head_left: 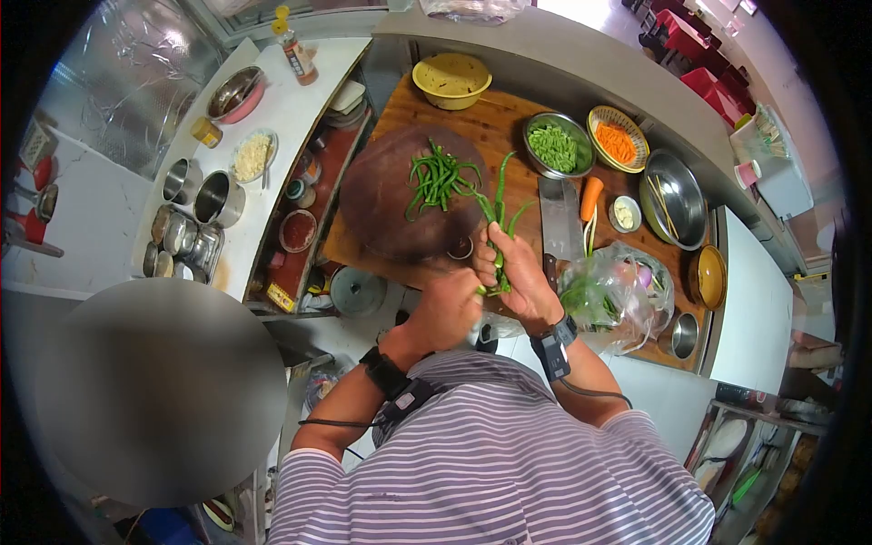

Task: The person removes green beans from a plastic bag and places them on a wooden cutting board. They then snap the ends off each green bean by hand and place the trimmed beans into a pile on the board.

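Several long green chili peppers (498, 195) stick out above and below my right hand (520, 271), whose fingers are wrapped around them. My left hand (449, 307) is closed just beside it, pinching at the stem end of a pepper; its fingertips are partly hidden. Both hands are at the front edge of the wooden table (386, 118). Ahead of them lies a round dark cutting board (377, 195) with a pile of green chili peppers (440, 180) on it. To the right of my hands rests a cleaver (560, 218), blade pointing away from me.
Beyond the cleaver are a bowl of chopped greens (554, 148), a basket of carrot strips (616, 141), a carrot (591, 197) and a steel bowl with chopsticks (672, 195). A plastic bag of vegetables (627, 295) sits right. A yellow basin (451, 80) stands behind. Pots (218, 198) line the left counter.
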Tool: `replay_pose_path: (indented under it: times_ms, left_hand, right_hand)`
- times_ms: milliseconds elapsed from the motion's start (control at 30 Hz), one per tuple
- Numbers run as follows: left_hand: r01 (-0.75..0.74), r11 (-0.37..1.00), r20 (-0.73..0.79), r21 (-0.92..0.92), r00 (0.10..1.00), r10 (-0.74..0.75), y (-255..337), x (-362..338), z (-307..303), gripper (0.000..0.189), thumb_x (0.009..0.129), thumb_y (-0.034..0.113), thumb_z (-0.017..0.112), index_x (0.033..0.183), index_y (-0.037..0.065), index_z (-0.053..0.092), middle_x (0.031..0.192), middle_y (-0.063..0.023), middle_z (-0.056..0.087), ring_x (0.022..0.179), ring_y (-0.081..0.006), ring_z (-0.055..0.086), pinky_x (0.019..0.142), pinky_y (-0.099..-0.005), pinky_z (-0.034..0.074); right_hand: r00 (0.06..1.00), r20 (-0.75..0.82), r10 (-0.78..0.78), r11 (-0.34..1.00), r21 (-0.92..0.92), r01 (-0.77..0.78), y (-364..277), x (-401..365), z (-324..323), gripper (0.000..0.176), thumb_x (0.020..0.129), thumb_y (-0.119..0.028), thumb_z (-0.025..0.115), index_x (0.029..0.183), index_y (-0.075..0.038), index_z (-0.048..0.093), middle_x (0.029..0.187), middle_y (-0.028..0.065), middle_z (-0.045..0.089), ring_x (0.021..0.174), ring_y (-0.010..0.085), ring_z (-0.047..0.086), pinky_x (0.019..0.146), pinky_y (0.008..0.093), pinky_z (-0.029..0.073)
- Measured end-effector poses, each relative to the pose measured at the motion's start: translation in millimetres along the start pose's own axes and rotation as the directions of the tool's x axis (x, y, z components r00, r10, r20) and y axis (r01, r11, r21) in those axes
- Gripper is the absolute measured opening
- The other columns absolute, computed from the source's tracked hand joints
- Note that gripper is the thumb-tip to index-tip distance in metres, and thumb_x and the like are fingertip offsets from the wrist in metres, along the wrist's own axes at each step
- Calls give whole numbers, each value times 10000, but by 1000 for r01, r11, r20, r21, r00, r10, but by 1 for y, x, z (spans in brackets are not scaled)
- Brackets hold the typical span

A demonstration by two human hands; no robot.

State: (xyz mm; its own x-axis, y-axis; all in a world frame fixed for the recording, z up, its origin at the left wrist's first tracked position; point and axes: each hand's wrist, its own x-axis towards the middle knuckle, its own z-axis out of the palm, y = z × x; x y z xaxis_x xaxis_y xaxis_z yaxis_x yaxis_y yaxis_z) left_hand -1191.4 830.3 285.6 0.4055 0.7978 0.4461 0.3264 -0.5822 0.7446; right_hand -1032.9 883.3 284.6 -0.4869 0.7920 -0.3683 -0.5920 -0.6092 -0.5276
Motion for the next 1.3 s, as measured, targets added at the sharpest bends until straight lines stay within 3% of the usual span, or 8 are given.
replay_pose_path:
  times_ms: [100, 167, 300, 433, 500, 667, 867, 1300]
  left_hand:
    - [270, 932, -113, -243, 946, -304, -14, -8, -2, 98, 847, 34, 514, 898, -21, 576, 752, -100, 562, 635, -209, 533, 602, -323, 453]
    - [424, 717, -70, -553, 834, -547, -15, -9, -7, 118, 905, 31, 491, 932, -6, 600, 743, -12, 558, 627, -85, 477, 584, -249, 429]
    - [462, 341, 159, -819, 753, -639, -11, -6, -18, 128, 919, 42, 521, 957, -6, 633, 745, 32, 555, 661, -39, 469, 588, -224, 411]
    - [532, 574, 44, -622, 756, -653, -8, 2, -8, 110, 904, 90, 594, 916, -11, 638, 729, 10, 566, 657, -57, 496, 589, -246, 422]
    - [464, 816, -48, -345, 859, -509, -2, 8, -1, 156, 883, 141, 657, 883, -14, 644, 716, -17, 574, 665, -72, 513, 597, -267, 430]
    - [414, 877, 29, -244, 907, -420, -1, 8, 7, 187, 837, 129, 660, 872, -53, 641, 796, -177, 616, 689, -282, 601, 639, -390, 465]
    - [350, 936, 57, -40, 936, -348, -3, 9, 9, 191, 870, 142, 593, 833, -45, 590, 802, -235, 602, 738, -396, 601, 661, -451, 467]
    - [485, 872, -185, -61, 853, -487, -14, 2, 38, 153, 839, 116, 526, 796, -29, 550, 764, -254, 592, 781, -458, 592, 677, -521, 455]
  right_hand:
    - [991, -82, -101, 991, 76, 108, -3, -1, 0, 245, 1023, -336, 508, 973, -96, 507, 764, -1, 507, 662, 126, 505, 567, 270, 448]
    - [985, -100, -141, 986, 80, 149, -4, -4, 6, 248, 1028, -337, 496, 992, -91, 510, 804, 20, 533, 752, 161, 549, 663, 319, 493]
    - [960, -177, -219, 972, 44, 230, -3, -4, 16, 256, 1037, -332, 473, 983, -83, 500, 809, 30, 524, 760, 171, 542, 704, 339, 501]
    - [930, -181, -320, 945, -128, 301, 3, -1, 19, 254, 1043, -312, 464, 959, -72, 487, 807, 28, 505, 751, 160, 523, 707, 323, 485]
    - [910, -173, -376, 915, -224, 336, 9, 1, 20, 258, 1044, -308, 462, 953, -67, 486, 806, 28, 500, 750, 153, 516, 705, 312, 473]
    - [860, -145, -490, 808, -446, 385, 19, -3, 30, 291, 1047, -314, 454, 933, -48, 483, 815, 27, 495, 757, 129, 505, 700, 276, 442]
    - [815, -105, -570, 704, -574, 418, 29, -1, 21, 308, 1051, -316, 443, 919, -40, 483, 796, 34, 502, 745, 124, 510, 687, 280, 444]
    - [706, -94, -702, 602, -608, 517, 40, 10, 20, 290, 1062, -269, 409, 907, -31, 471, 784, 38, 495, 713, 122, 488, 657, 286, 444]
